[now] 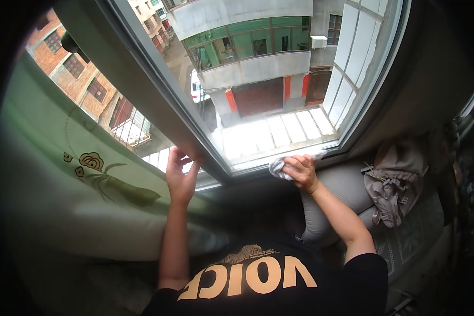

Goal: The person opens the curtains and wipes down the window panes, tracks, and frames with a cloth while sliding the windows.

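Observation:
My right hand (300,171) is wrapped round a crumpled white and grey cloth (280,167), which lies against the bottom rail of the window frame (258,164). Further left, my left hand (181,174) is raised at the lower part of the upright window frame (179,121), thumb and fingers apart, with its fingertips at the frame. Nothing shows between those fingers.
A green curtain (126,184) with flower embroidery hangs at the left. Right of my arm are a grey cushioned seat (334,195) and a bunched beige fabric bag (395,184). Beyond the window are white bars (300,125) and a building (253,73).

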`<move>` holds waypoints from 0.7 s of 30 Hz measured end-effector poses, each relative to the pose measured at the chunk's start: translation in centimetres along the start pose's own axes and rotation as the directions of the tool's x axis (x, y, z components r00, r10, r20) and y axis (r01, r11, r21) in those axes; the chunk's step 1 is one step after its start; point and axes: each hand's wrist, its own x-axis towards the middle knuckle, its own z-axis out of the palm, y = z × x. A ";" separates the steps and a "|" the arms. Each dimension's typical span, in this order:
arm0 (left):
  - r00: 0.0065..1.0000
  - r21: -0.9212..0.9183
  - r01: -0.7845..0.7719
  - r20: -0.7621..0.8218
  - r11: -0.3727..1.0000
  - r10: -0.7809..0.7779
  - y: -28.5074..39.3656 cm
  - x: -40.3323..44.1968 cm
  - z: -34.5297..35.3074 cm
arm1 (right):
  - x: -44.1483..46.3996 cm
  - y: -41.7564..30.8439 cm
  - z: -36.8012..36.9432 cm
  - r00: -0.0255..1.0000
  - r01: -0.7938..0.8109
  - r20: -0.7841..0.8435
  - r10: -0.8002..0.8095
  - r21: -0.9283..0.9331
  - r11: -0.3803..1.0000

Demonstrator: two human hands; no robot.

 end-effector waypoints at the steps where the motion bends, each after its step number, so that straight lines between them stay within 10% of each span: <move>1: 1.000 0.007 0.002 -0.013 1.000 -0.002 -0.2 0.0 -0.1 | -0.4 0.0 -0.1 0.998 -0.037 0.057 0.036 0.015 0.999; 6: 0.999 0.029 -0.027 -0.032 0.999 0.028 -0.3 0.1 0.0 | 5.5 1.4 -5.6 0.993 -0.083 -0.083 0.086 0.034 0.996; 12: 1.000 0.018 -0.019 -0.025 1.000 0.020 0.1 0.1 0.2 | 22.9 6.4 -20.0 0.909 -0.014 -0.370 -0.192 -0.487 0.873; 17: 0.998 0.037 -0.053 -0.015 0.998 0.053 0.0 -0.1 0.1 | 33.0 13.9 -24.0 0.607 0.156 -0.561 -0.563 -0.610 0.777; 21: 0.999 -0.013 -0.046 -0.025 0.999 0.046 0.1 -0.2 0.3 | 28.2 16.3 -23.2 0.701 0.147 -0.535 -0.472 -0.540 0.829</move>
